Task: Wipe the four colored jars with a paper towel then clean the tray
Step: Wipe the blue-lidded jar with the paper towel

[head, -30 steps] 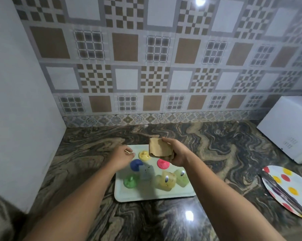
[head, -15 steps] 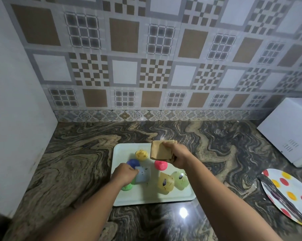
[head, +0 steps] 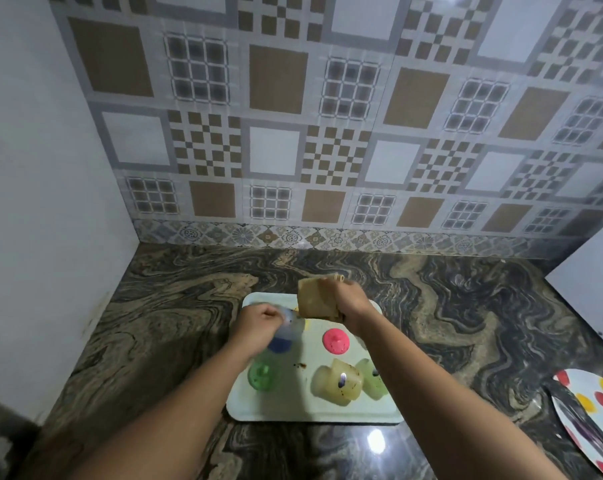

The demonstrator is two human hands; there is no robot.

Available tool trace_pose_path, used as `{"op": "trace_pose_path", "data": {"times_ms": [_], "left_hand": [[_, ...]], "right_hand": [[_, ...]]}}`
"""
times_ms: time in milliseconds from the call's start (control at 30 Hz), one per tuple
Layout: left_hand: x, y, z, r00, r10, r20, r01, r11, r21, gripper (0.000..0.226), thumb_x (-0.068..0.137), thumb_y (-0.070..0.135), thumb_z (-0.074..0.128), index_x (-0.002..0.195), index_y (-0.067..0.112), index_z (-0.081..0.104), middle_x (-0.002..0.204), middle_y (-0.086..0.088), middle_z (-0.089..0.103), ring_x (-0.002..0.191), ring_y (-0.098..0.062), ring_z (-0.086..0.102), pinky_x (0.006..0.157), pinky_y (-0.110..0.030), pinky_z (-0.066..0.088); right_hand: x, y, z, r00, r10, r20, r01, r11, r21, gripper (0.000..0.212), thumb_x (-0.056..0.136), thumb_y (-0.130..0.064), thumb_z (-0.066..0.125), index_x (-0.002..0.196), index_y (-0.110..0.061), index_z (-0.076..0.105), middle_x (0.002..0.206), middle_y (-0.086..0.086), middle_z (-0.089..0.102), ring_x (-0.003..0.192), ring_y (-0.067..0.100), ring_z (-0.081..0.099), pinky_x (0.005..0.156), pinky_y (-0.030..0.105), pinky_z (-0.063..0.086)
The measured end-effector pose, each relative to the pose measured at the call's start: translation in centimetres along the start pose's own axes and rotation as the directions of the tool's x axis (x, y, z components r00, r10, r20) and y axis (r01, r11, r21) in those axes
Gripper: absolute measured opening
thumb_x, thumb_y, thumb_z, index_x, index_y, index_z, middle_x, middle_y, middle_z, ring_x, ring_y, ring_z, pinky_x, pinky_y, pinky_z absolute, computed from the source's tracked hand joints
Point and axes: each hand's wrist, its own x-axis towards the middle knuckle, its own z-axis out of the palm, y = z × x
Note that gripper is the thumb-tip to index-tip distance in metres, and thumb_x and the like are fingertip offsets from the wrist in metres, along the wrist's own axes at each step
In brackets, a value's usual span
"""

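Observation:
A white tray (head: 279, 410) lies on the marble counter. My left hand (head: 258, 322) is closed on a clear jar (head: 289, 329), lifted and motion-blurred, just above the blue lid (head: 279, 345). My right hand (head: 350, 301) holds a folded brown paper towel (head: 315, 299) over the tray's far edge, close to the lifted jar. On the tray lie a pink lid (head: 335, 340), a green lid (head: 260, 375), a yellowish jar (head: 336, 381) on its side and a greenish jar (head: 374, 377) beside it. A small brown smudge (head: 300, 365) marks the tray's middle.
A white appliance (head: 594, 285) stands at the right edge of the counter. A polka-dot plate (head: 601, 407) with a dark utensil across it lies at the front right. A white wall panel (head: 43, 202) bounds the left; tiled wall runs behind.
My left hand closed on the clear jar beside the blue lid and lifted it toward the paper towel. The right hand stayed over the tray's far edge.

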Motion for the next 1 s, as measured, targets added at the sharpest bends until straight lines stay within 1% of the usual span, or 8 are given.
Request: {"op": "trace_pose_path", "data": {"times_ms": [133,267,433,533,667,733,867,1000], "left_hand": [[0.7,1.1,-2.0,0.999,-0.009,-0.034,0.003,0.984,-0.178,0.013,0.093,0.008,0.065,0.103,0.015,0.071,0.095,-0.001,0.075,0.081,-0.009,0.065,0.058,-0.013,0.044],[1.5,1.6,-3.4,0.996,-0.021,-0.082,-0.008,0.94,-0.34,0.024,0.095,0.003,0.056,0.106,0.015,0.073,0.092,-0.002,0.077,0.073,-0.005,0.068,0.059,-0.017,0.046],[1.1,2.7,-5.0,0.997,-0.006,-0.073,-0.029,0.887,-0.461,0.022,0.099,0.005,0.055,0.109,0.013,0.073,0.093,-0.008,0.075,0.082,-0.017,0.067,0.064,-0.022,0.049],[1.3,2.3,-5.3,0.997,-0.012,-0.074,-0.021,0.905,-0.425,0.018,0.097,0.009,0.06,0.106,0.016,0.074,0.1,-0.006,0.077,0.096,-0.02,0.07,0.086,-0.034,0.053],[1.6,1.6,-5.5,0.993,-0.044,-0.113,0.009,0.956,-0.293,0.012,0.093,0.019,0.068,0.101,0.026,0.074,0.107,-0.002,0.074,0.099,-0.019,0.067,0.09,-0.036,0.052],[1.5,1.5,-5.6,0.991,-0.062,-0.12,0.026,0.96,-0.28,0.014,0.094,0.019,0.066,0.105,0.025,0.073,0.105,-0.001,0.07,0.096,-0.018,0.063,0.087,-0.035,0.051],[1.3,1.5,-5.4,0.996,-0.046,-0.082,0.022,0.964,-0.265,0.014,0.095,0.02,0.065,0.105,0.025,0.073,0.104,-0.002,0.071,0.098,-0.021,0.066,0.088,-0.037,0.052],[1.1,2.7,-4.5,0.998,0.01,-0.063,-0.027,0.962,-0.273,0.012,0.099,0.017,0.061,0.098,0.024,0.071,0.095,0.001,0.072,0.085,-0.012,0.065,0.074,-0.028,0.05]], "right_hand": [[-0.2,-1.1,3.2,0.907,-0.358,0.221,0.415,0.848,-0.329,0.023,0.093,-0.032,0.055,0.096,-0.022,0.075,0.09,0.003,0.075,0.079,0.022,0.069,0.076,0.042,0.061],[-1.8,0.0,4.8,0.657,-0.62,0.428,0.725,0.365,-0.584,0.046,0.104,-0.032,0.055,0.149,-0.023,0.057,0.152,0.002,0.059,0.144,0.02,0.05,0.12,0.036,0.041],[-3.3,2.6,5.3,0.409,-0.699,0.587,0.77,-0.08,-0.633,0.056,0.11,-0.041,0.039,0.163,-0.021,0.036,0.172,0.001,0.03,0.161,0.027,0.02,0.128,0.048,0.018],[-3.2,3.0,5.5,0.454,-0.667,0.591,0.772,-0.037,-0.635,0.055,0.111,-0.041,0.036,0.164,-0.024,0.033,0.171,0.0,0.032,0.16,0.021,0.025,0.129,0.04,0.016],[-2.1,-0.1,5.7,0.929,-0.343,0.143,0.371,0.856,-0.359,0.033,0.108,-0.024,0.05,0.115,0.002,0.071,0.105,0.019,0.072,0.094,0.023,0.062,0.082,0.037,0.054],[-1.4,-1.5,4.9,0.997,-0.068,0.026,0.072,0.986,-0.15,0.02,0.099,-0.015,0.057,0.093,-0.003,0.072,0.086,0.014,0.068,0.081,0.025,0.061,0.067,0.034,0.051],[-1.6,-1.9,4.1,0.932,-0.361,0.04,0.352,0.867,-0.353,0.023,0.104,-0.028,0.053,0.103,-0.018,0.074,0.086,0.001,0.069,0.078,0.017,0.06,0.067,0.027,0.046],[-3.3,1.5,4.8,0.602,-0.642,0.474,0.765,0.294,-0.574,0.05,0.112,-0.039,0.038,0.158,-0.02,0.046,0.159,0.002,0.05,0.146,0.014,0.044,0.121,0.027,0.034]]}}
